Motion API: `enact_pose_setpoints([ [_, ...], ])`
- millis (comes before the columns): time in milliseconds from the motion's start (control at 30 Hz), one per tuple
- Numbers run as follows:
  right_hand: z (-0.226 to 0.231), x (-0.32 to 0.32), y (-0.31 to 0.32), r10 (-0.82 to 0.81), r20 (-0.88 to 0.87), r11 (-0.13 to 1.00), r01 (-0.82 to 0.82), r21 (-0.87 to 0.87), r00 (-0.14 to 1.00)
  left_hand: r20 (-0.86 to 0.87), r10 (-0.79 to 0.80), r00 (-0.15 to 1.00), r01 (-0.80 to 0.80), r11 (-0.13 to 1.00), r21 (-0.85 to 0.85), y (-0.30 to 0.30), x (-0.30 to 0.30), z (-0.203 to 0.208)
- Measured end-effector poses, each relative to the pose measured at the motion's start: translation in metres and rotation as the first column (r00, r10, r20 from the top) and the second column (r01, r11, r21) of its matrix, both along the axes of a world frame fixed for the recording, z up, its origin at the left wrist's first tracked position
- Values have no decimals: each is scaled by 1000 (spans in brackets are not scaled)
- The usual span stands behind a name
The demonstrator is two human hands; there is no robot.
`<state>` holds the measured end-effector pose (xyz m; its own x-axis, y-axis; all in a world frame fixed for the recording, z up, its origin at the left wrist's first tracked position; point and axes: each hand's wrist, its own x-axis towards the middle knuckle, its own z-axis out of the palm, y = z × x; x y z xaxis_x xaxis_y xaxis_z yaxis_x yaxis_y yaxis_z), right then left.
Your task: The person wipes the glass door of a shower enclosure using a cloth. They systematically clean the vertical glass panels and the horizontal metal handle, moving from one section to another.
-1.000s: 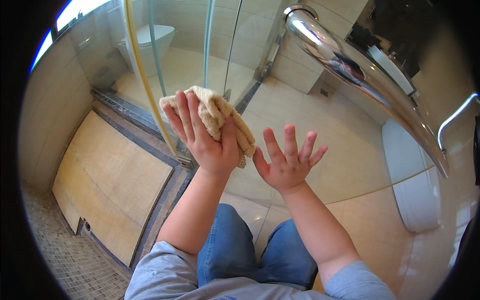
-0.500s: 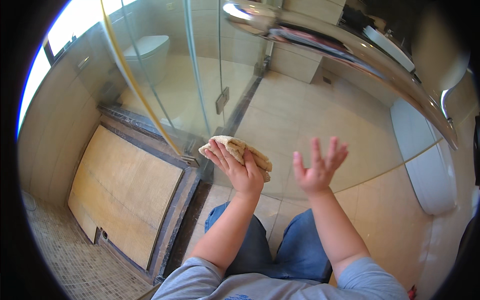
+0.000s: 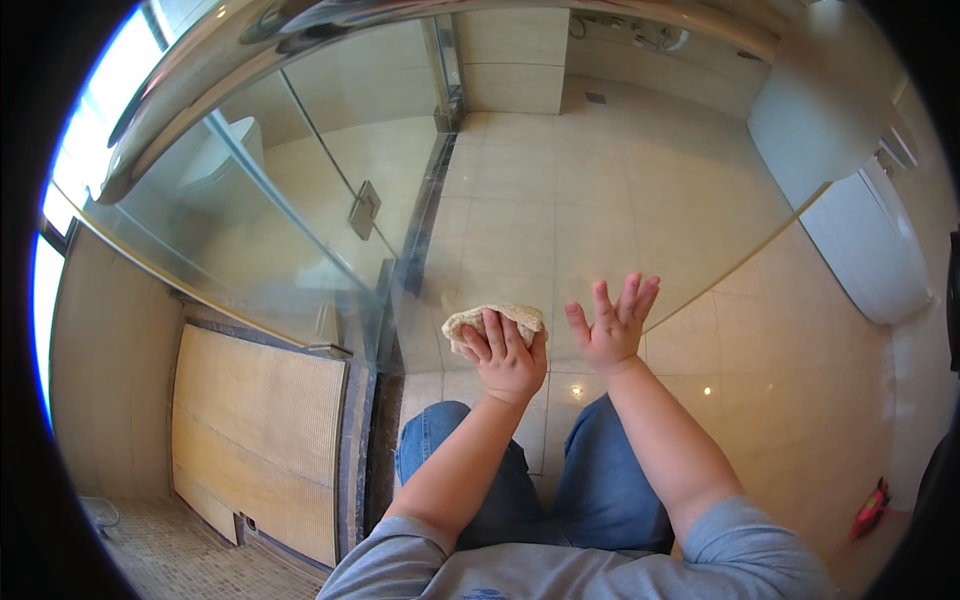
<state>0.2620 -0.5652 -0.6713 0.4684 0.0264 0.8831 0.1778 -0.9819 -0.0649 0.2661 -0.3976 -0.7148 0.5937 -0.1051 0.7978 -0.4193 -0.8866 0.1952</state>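
A folded beige cloth (image 3: 462, 326) lies under the fingers of my left hand (image 3: 510, 368), which presses it to the near face of a clear glass door (image 3: 600, 240). My left fingers are curved over the cloth, the thumb on its right side. My right hand (image 3: 612, 335) is raised just to the right, fingers spread and holding nothing; whether its palm touches the glass I cannot tell. A long polished metal handle (image 3: 350, 30) crosses the door's upper part.
Behind the glass stand a toilet (image 3: 225, 150) and a metal hinge (image 3: 366, 208) on another glass panel. A white tub-like fixture (image 3: 870, 245) is on the right. Ribbed beige floor panels (image 3: 260, 430) lie at left, and a red object (image 3: 870, 508) is at lower right.
The view has shifted and the glass door with its handle has swung left. My left hand with the cloth appears further right and lower, closer to my right hand, which stays spread.
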Motion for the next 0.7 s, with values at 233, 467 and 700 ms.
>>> enact_pose_setpoints([
  [233,-13,-63,48,309,-275,901,-187,391,911,-72,-41,997,37,998,-57,-3,-10,-18],
  [467,34,-47,72,696,-184,699,-596,395,694,-97,-213,972,222,969,105,23,-17,24],
  [700,1,-38,86,535,-193,835,-478,273,823,22,-231,973,229,940,-254,45,-23,25],
])
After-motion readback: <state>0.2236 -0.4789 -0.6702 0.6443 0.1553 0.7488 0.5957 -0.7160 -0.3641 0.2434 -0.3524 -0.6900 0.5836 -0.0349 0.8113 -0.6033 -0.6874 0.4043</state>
